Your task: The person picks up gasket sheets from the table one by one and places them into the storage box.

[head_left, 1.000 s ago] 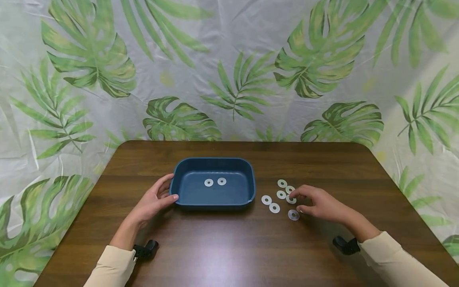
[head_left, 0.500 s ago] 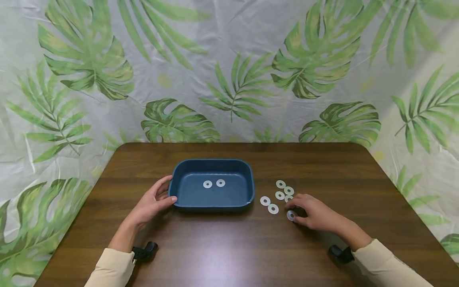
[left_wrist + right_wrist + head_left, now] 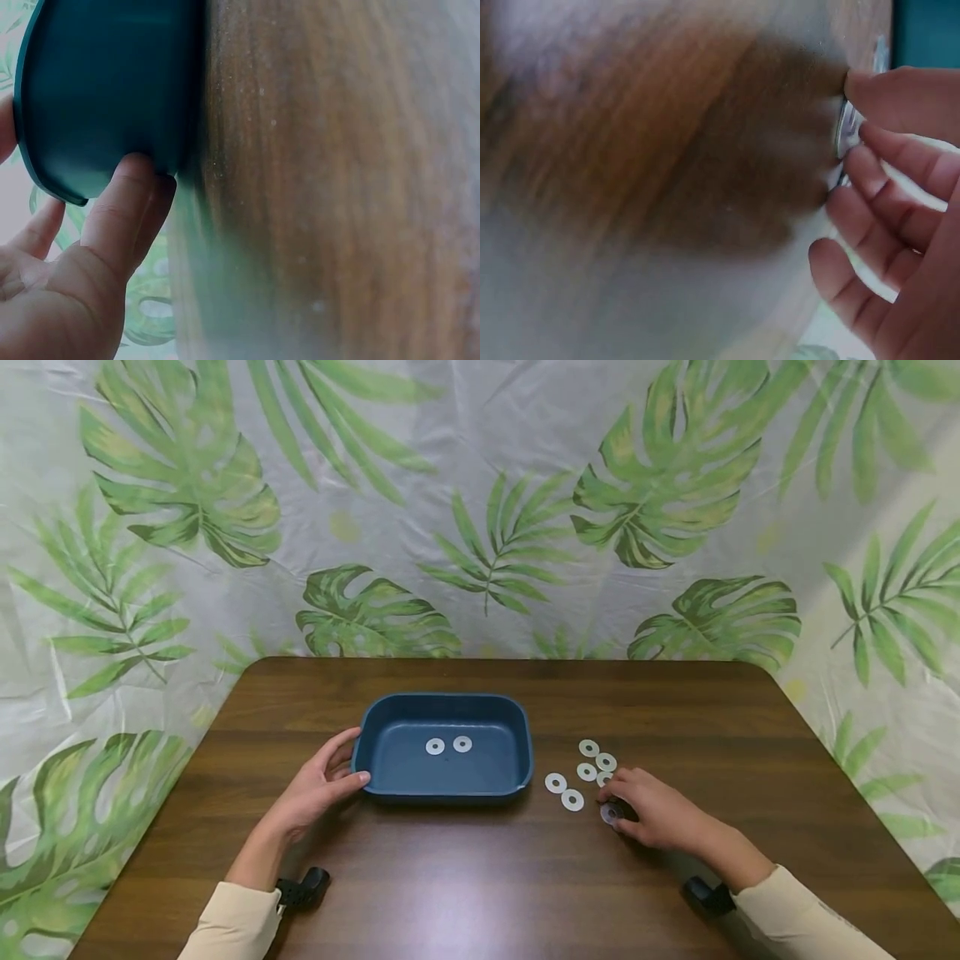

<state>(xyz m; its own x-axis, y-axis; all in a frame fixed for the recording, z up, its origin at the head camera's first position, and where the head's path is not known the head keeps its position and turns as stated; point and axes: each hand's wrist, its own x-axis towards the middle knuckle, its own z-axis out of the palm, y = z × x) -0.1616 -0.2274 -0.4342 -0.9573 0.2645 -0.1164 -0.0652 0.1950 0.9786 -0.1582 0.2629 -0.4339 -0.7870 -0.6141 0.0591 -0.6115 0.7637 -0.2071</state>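
A blue rectangular tray (image 3: 442, 781) stands left of the table's middle with two flat metal washers (image 3: 448, 745) inside it. My left hand (image 3: 318, 781) holds the tray's left end, its thumb at the front corner and its fingers along the side. To the right of the tray, my right hand (image 3: 660, 810) is low at the table, thumb and index fingertips at opposite edges of a washer (image 3: 611, 813). That washer (image 3: 845, 131) shows edge-on between thumb and index finger in the right wrist view. Several more washers (image 3: 572, 800) lie between this hand and the tray.
The brown wooden table (image 3: 450, 877) reaches back to a hanging cloth (image 3: 480, 510) printed with green leaves. One loose washer (image 3: 604, 779) is partly covered by the right hand's fingers. A black strap with a camera (image 3: 303, 887) sits on the left wrist.
My right hand has come down and slightly toward me, off the farther washers, and its thumb and index finger have closed in on the nearest washer. The left hand stays at the tray.
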